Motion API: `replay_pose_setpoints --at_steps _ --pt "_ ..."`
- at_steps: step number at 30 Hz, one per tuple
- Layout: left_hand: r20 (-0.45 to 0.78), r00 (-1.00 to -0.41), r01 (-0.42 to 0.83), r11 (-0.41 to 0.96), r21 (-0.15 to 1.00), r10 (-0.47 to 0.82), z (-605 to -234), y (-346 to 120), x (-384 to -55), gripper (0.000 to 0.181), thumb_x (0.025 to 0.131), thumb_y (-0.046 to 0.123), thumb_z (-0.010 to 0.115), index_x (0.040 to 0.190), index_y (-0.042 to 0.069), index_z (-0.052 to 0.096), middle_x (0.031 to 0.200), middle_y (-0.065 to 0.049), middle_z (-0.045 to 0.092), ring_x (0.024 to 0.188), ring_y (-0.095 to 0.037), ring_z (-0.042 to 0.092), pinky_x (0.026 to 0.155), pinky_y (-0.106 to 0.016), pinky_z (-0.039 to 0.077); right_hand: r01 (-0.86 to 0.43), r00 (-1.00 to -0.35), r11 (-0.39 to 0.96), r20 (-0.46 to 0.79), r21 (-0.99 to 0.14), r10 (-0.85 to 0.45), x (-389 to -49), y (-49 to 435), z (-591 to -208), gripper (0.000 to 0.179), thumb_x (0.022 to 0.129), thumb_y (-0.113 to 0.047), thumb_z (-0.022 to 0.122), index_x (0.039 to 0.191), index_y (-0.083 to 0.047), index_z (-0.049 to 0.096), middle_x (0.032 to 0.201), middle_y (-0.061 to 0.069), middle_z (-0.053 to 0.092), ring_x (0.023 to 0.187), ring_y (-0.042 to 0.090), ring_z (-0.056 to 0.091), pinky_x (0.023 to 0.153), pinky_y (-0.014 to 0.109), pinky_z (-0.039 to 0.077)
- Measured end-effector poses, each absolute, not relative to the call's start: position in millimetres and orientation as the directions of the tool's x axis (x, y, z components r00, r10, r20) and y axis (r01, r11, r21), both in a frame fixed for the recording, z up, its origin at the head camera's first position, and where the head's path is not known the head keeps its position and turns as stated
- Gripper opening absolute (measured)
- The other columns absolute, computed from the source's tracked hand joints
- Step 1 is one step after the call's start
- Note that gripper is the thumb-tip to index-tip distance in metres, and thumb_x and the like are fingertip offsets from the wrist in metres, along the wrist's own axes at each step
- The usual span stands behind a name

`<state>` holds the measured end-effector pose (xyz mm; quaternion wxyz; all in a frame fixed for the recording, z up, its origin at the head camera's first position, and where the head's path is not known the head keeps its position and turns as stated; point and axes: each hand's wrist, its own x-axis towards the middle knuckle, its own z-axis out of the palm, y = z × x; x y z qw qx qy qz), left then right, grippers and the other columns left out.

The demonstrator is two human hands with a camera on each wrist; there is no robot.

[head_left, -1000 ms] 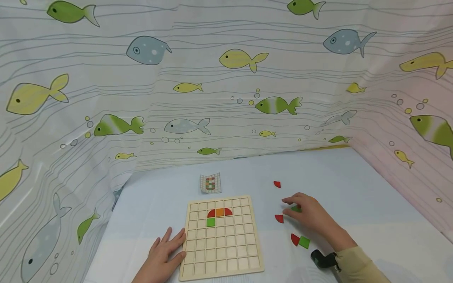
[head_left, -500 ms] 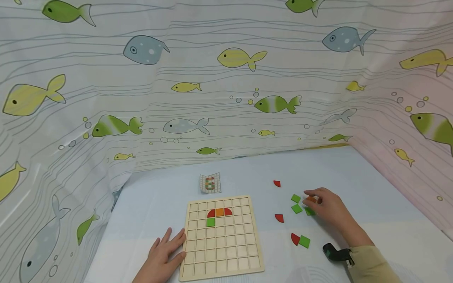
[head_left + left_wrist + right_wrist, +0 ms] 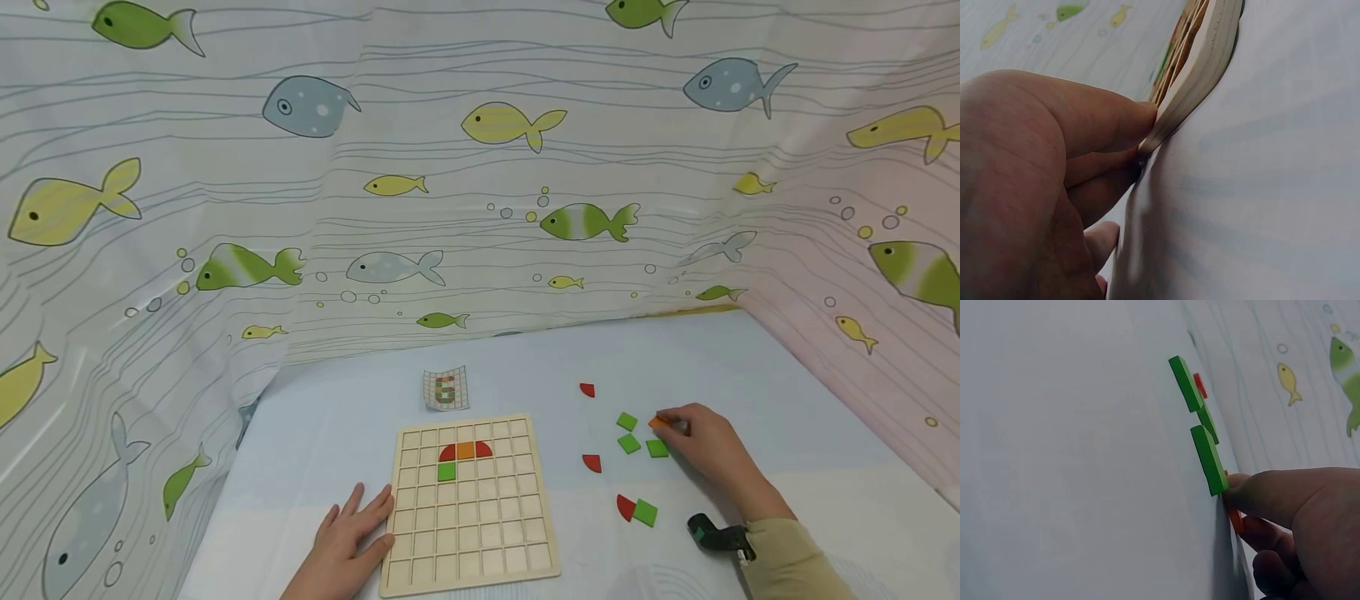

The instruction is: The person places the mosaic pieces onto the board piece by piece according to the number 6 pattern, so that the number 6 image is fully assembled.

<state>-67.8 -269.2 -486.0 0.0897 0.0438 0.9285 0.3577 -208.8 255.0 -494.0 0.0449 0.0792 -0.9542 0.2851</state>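
Observation:
A wooden grid board (image 3: pixel 480 533) lies on the table with red, orange and green tiles in its upper cells. Beside its left edge rests my left hand (image 3: pixel 341 537), fingers spread, touching the edge. In the left wrist view, thumb and fingertips meet the board's rim (image 3: pixel 1200 81). To the right of the board, my right hand (image 3: pixel 708 442) pinches an orange tile (image 3: pixel 657 422) between thumb and finger; the fingers partly cover it. The right wrist view has this orange tile (image 3: pixel 1235 515) at the fingertips, just behind a green tile (image 3: pixel 1209 459).
Loose green square tiles (image 3: pixel 628 443) and red quarter-round tiles (image 3: pixel 592 462) are scattered right of the board. A small pattern card (image 3: pixel 446 389) lies behind the board. A fish-printed curtain (image 3: pixel 480 242) surrounds the table (image 3: pixel 525 367) at the back and sides.
My right hand has moved right, from over the green tiles to the orange tile, uncovering the green ones. The left hand and the board have stayed put.

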Motion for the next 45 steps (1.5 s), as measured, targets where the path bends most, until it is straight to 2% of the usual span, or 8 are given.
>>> replay_pose_setpoints --at_steps 10,17,24,29,32,39,45 --pt "-0.142 -0.979 0.013 0.740 0.672 0.146 -486.8 -269.6 -67.7 0.060 0.096 0.039 0.065 0.145 0.007 0.050 0.154 0.000 0.037 0.148 -0.041 0.007 0.109 -0.067 -0.003 -0.188 -0.980 0.856 0.148 -0.482 -0.131 -207.6 260.3 -493.4 0.033 0.087 -0.019 0.076 0.110 0.005 0.073 0.108 0.024 0.066 0.099 0.042 0.061 0.082 0.057 0.050" --pt "-0.142 -0.978 0.016 0.738 0.675 0.151 -485.4 -269.2 -67.8 0.061 0.096 0.038 0.064 0.145 0.005 0.050 0.154 -0.002 0.037 0.148 -0.042 0.007 0.109 -0.068 -0.003 -0.156 -0.987 0.878 0.114 -0.453 -0.116 -206.1 261.5 -493.7 0.030 0.085 -0.020 0.078 0.105 0.002 0.075 0.106 0.020 0.065 0.102 0.043 0.059 0.086 0.059 0.049" --pt "-0.144 -0.979 0.013 0.747 0.665 0.145 -484.8 -268.5 -67.7 0.061 0.096 0.039 0.064 0.145 0.006 0.050 0.154 0.000 0.038 0.148 -0.040 0.007 0.110 -0.067 -0.003 -0.157 -0.987 0.878 0.112 -0.452 -0.119 -207.5 264.4 -494.4 0.030 0.085 -0.019 0.077 0.105 0.004 0.074 0.108 0.023 0.067 0.107 0.046 0.058 0.088 0.061 0.047" --pt "-0.145 -0.979 0.012 0.747 0.665 0.144 -484.4 -268.4 -67.8 0.061 0.095 0.039 0.065 0.145 0.006 0.050 0.154 0.000 0.038 0.148 -0.041 0.008 0.110 -0.067 -0.002 -0.136 -0.990 0.861 0.104 -0.491 -0.097 -206.8 263.4 -491.2 0.035 0.088 -0.024 0.075 0.111 0.002 0.073 0.110 0.020 0.068 0.110 0.043 0.057 0.090 0.060 0.047" --pt "-0.148 -0.979 0.007 0.744 0.668 0.142 -484.4 -268.4 -67.7 0.061 0.095 0.039 0.065 0.145 0.006 0.050 0.154 0.000 0.038 0.148 -0.041 0.007 0.110 -0.067 -0.003 -0.134 -0.991 0.854 0.092 -0.503 -0.102 -206.7 261.0 -486.4 0.037 0.088 -0.028 0.075 0.112 0.000 0.073 0.109 0.017 0.068 0.105 0.041 0.059 0.087 0.058 0.048" --pt "-0.165 -0.977 -0.009 0.746 0.666 0.136 -484.4 -268.8 -68.4 0.061 0.095 0.039 0.066 0.144 0.006 0.051 0.154 0.000 0.038 0.148 -0.040 0.007 0.110 -0.066 -0.002 -0.135 -0.991 0.840 0.054 -0.525 -0.126 -204.6 246.3 -472.2 0.034 0.088 -0.026 0.076 0.112 -0.002 0.073 0.109 0.014 0.068 0.097 0.037 0.060 0.084 0.053 0.051" --pt "-0.152 -0.978 0.005 0.737 0.675 0.146 -484.3 -269.7 -68.0 0.062 0.095 0.039 0.066 0.145 0.006 0.050 0.154 0.000 0.038 0.148 -0.040 0.007 0.110 -0.066 -0.003 -0.197 -0.980 0.813 0.080 -0.547 -0.184 -201.4 229.8 -463.6 0.030 0.087 -0.026 0.077 0.111 -0.008 0.075 0.106 0.007 0.069 0.094 0.031 0.059 0.080 0.047 0.053"
